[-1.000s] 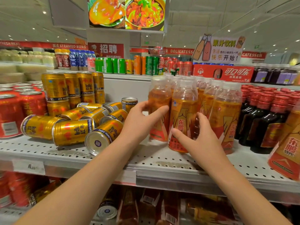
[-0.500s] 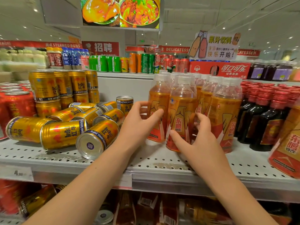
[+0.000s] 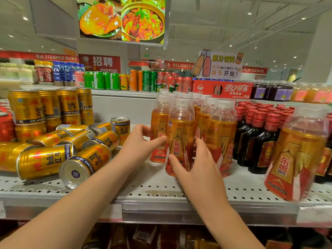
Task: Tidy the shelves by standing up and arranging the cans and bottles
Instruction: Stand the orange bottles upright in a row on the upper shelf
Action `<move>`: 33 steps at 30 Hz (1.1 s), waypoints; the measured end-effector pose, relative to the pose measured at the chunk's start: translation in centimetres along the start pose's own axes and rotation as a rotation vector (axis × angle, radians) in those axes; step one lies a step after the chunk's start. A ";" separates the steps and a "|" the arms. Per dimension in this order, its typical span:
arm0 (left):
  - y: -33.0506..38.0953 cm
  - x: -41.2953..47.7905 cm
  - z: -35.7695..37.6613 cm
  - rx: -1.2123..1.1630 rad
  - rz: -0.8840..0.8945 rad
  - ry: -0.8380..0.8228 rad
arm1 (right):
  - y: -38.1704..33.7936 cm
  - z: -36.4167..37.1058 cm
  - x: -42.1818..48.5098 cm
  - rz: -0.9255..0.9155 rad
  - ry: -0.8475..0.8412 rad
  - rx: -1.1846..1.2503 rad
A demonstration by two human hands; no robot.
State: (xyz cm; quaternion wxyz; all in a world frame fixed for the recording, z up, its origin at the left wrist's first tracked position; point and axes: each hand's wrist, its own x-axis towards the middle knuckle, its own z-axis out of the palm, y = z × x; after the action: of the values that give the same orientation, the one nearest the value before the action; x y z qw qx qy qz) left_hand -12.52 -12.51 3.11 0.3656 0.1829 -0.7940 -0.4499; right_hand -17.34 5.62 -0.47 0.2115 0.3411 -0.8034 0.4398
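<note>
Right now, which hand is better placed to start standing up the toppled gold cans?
Left, probably. The left hand grips the leftmost orange bottle, right beside the toppled gold cans. The right hand holds the front bottle farther off; it would have to cross the left arm.

Supermarket aisle under a pale ceiling (image 3: 233,33).
A white perforated metal shelf (image 3: 152,187) runs across the front. Small recessed spotlights (image 3: 249,13) dot the ceiling, and a lit food-picture panel (image 3: 122,18) hangs overhead. Red banners (image 3: 53,57) reading STEAMED BUNS and DELICATESSEN line the far side.
</note>
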 end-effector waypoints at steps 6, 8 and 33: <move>0.7 1.4 1.8 -0.020 0.000 -0.077 | 0.1 -0.4 0.2 0.041 -0.006 0.072; 0.7 1.3 1.9 -0.084 0.010 -0.086 | 0.1 -0.4 0.3 0.042 -0.011 0.086; 1.2 -3.6 1.1 0.046 0.170 -0.101 | -0.5 -1.2 -1.3 -0.132 0.077 0.160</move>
State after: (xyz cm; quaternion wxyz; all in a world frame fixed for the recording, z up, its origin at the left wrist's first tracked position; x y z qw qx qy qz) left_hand -10.87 -9.00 2.26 0.3574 0.1004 -0.8343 -0.4075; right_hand -16.06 6.87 -0.40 0.2428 0.3919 -0.7328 0.5005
